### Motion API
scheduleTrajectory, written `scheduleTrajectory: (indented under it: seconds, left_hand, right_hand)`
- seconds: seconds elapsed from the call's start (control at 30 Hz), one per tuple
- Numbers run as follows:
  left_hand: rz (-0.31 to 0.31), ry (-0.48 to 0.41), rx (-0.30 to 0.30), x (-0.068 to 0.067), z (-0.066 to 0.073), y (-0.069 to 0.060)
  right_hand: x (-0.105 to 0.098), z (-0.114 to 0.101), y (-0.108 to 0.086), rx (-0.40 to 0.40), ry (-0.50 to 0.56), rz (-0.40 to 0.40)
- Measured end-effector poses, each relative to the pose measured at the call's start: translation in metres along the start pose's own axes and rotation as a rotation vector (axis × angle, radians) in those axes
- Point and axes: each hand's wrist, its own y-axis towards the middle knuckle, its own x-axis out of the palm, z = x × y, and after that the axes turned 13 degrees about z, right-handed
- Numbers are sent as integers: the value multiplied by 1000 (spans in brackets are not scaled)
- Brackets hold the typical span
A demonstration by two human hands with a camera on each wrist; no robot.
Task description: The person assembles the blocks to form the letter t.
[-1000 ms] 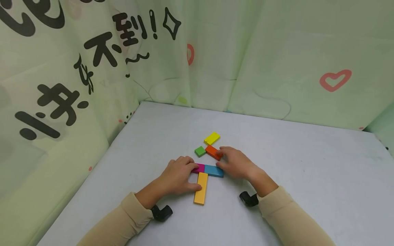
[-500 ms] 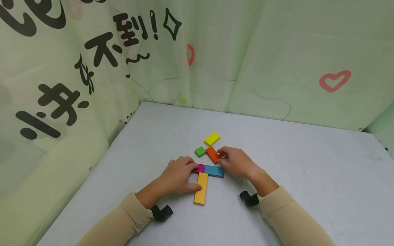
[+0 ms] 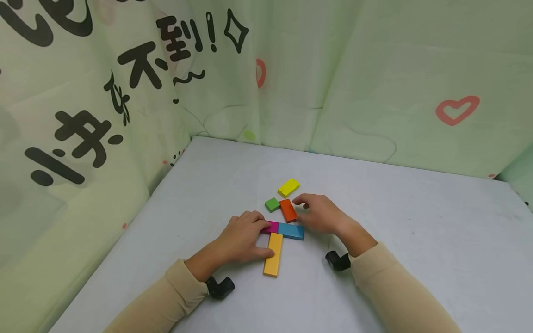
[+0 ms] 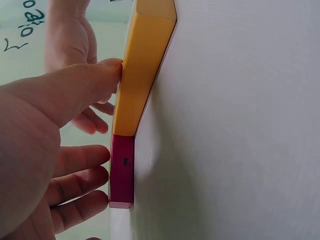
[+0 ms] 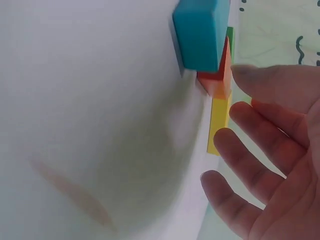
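My left hand (image 3: pixel 243 238) rests its fingertips on the magenta block (image 4: pixel 122 170) and its thumb on the long amber block (image 3: pixel 273 255). Its fingers press from above and do not curl round either block. End to end with the magenta block lies a blue block (image 3: pixel 291 231), and the amber block runs from them toward me like the stem of a T. Just right of the orange-red block (image 3: pixel 288 211), my right hand (image 3: pixel 319 213) hovers with thumb and fingers apart and nothing between them. The orange-red block lies beyond the blue one.
A small green block (image 3: pixel 272 205) lies left of the orange-red block, close to it. Farther back is a yellow block (image 3: pixel 288 188). All the blocks lie on a white table (image 3: pixel 395 231), with a printed curtain (image 3: pixel 366 83) behind and at the left.
The orange-red block has turned so that its near end points more toward the blue block. My right hand has come off it, a little to the right. The left hand keeps its place.
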Motion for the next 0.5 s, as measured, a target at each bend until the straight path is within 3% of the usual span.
scheduleTrajectory:
  seconds: [0.5]
  left_hand:
    - [-1,11,4,2,-1,0]
  right_hand:
    - [-3,2,24,-62,-53,-101]
